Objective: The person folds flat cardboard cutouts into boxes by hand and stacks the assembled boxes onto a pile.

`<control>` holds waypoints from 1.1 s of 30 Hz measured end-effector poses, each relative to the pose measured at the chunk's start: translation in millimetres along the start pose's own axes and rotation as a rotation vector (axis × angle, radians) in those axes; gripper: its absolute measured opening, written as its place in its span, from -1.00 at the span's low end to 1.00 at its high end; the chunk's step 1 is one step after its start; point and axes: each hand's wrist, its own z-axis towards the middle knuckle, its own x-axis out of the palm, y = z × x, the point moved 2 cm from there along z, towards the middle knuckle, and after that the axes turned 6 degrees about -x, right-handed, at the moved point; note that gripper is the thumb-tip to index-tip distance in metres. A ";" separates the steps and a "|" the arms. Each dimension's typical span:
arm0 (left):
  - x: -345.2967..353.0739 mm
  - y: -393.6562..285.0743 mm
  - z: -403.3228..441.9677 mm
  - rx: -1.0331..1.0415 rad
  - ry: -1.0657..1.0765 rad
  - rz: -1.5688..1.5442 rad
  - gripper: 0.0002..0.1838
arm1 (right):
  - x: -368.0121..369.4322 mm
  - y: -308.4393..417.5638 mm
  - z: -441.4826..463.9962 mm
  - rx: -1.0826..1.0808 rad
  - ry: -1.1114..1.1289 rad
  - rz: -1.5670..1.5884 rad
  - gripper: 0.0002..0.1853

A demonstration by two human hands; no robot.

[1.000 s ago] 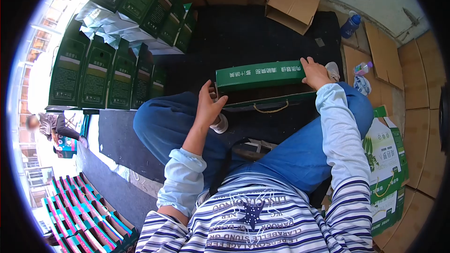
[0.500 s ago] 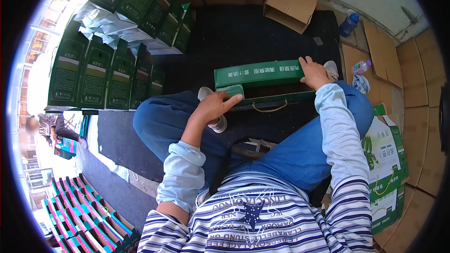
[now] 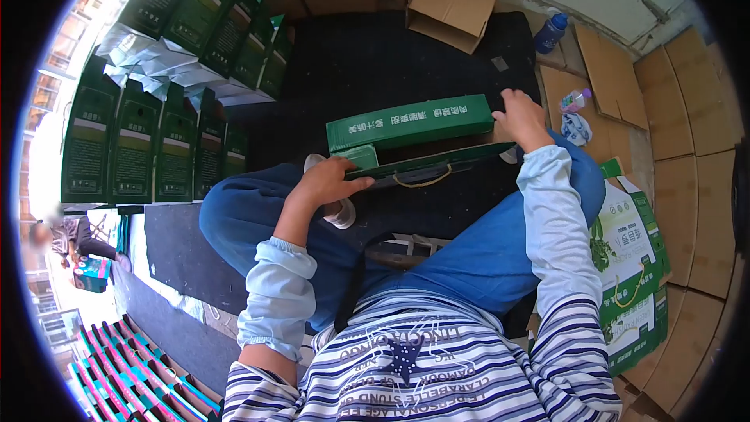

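Observation:
A green carton box [image 3: 410, 122] with white lettering lies across in front of my legs. Its near side carries a tan cord handle [image 3: 422, 178], and a gap shows between that side and the lettered panel. My left hand [image 3: 330, 181] grips the near left corner, thumb along the near edge, by a small folded end flap [image 3: 359, 157]. At the opposite end, my right hand [image 3: 522, 119] holds the box's right edge, its fingers bent over a flap and partly hidden.
Green printed cartons [image 3: 131, 141] stand stacked at the left. Flattened green-and-white boxes [image 3: 625, 234] lie at the right, near brown cardboard boxes [image 3: 678, 109]. A blue bottle [image 3: 551, 33] and an open brown box [image 3: 451, 12] are farther back. Another person [image 3: 78, 238] sits at far left.
The view has shifted, so most things sit further left. My left hand has moved from the small end flap to the near corner; my right hand stays at the right end.

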 end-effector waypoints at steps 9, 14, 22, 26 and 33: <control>-1.7 -5.2 -1.3 0.011 -0.025 0.058 -0.45 | -1.9 -34.5 -16.8 0.293 0.384 0.937 -0.42; 2.8 -1.4 -2.7 0.089 -0.072 0.017 -0.41 | 1.0 -19.6 -23.3 0.191 0.554 0.938 -0.36; -13.1 -21.8 -11.7 -0.058 -0.118 -0.041 -0.29 | 15.6 -11.0 -18.2 0.203 0.754 0.824 -0.29; -12.2 -16.1 -7.9 -0.132 -0.137 -0.119 -0.26 | 13.3 -10.0 -17.7 0.213 0.681 0.805 -0.19; 0.1 7.7 8.8 -0.177 -0.195 -0.367 -0.15 | 11.7 -13.1 -26.3 0.318 0.567 1.054 -0.05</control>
